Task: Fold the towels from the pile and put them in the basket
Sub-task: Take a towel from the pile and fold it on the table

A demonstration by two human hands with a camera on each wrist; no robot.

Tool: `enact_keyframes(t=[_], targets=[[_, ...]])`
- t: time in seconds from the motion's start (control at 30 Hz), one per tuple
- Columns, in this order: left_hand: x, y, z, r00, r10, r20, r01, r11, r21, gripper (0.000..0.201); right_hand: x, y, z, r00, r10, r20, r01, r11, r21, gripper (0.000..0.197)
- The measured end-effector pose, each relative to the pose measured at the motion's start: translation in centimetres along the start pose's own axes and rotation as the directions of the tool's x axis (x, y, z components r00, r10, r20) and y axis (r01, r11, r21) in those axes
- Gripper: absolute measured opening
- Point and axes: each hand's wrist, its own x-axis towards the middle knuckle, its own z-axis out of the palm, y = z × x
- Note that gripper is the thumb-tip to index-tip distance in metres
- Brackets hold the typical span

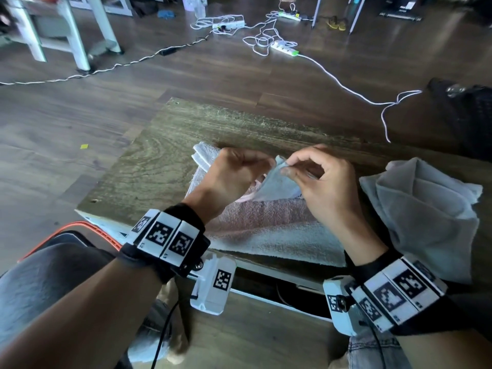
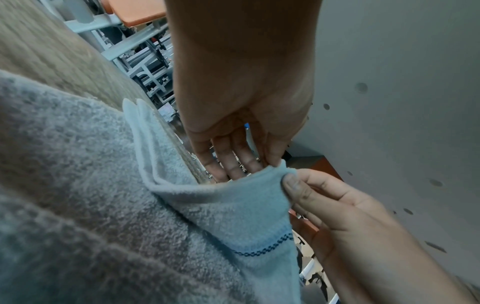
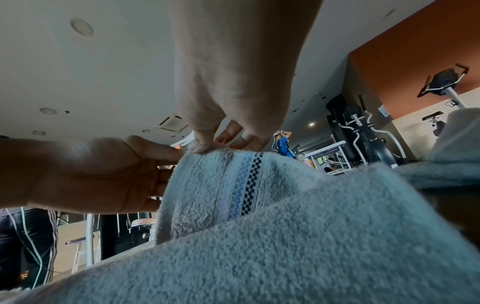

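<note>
A pale towel (image 1: pixel 266 222) lies spread on the low wooden table (image 1: pixel 159 145), its far left end doubled over. One light blue corner with a checkered stripe (image 2: pixel 262 250) is lifted off the table. My right hand (image 1: pixel 288 167) pinches that corner between thumb and forefinger. My left hand (image 1: pixel 266 166) meets it from the left and pinches the same corner. In the left wrist view the left hand (image 2: pixel 272 164) and the right hand's fingers (image 2: pixel 293 185) hold the towel (image 2: pixel 221 205) side by side. In the right wrist view the right hand (image 3: pixel 205 149) grips the striped edge of the towel (image 3: pixel 233 181).
A heap of grey-white towels (image 1: pixel 426 209) sits on the table's right end. An orange-rimmed dark container (image 1: pixel 87 225) stands on the floor by my left knee. White cables and power strips (image 1: pixel 285 46) trail across the floor beyond the table. A black bag (image 1: pixel 466 110) lies far right.
</note>
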Motion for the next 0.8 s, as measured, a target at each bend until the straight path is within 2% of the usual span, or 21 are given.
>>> enact_keyframes(t=[0.23, 0.8], targets=[[0.33, -0.42, 0.7, 0.994, 0.108, -0.024, -0.107, 0.993, 0.043, 0.014, -0.2, 0.16, 0.0, 1.0, 0.016, 0.001, -0.016, 1.0, 0.0, 0.008], [0.25, -0.1, 0.89, 0.994, 0.109, -0.005, -0.108, 0.989, 0.096, 0.015, -0.18, 1.01, -0.11, 0.996, 0.083, 0.018, -0.083, 0.997, 0.009, 0.011]])
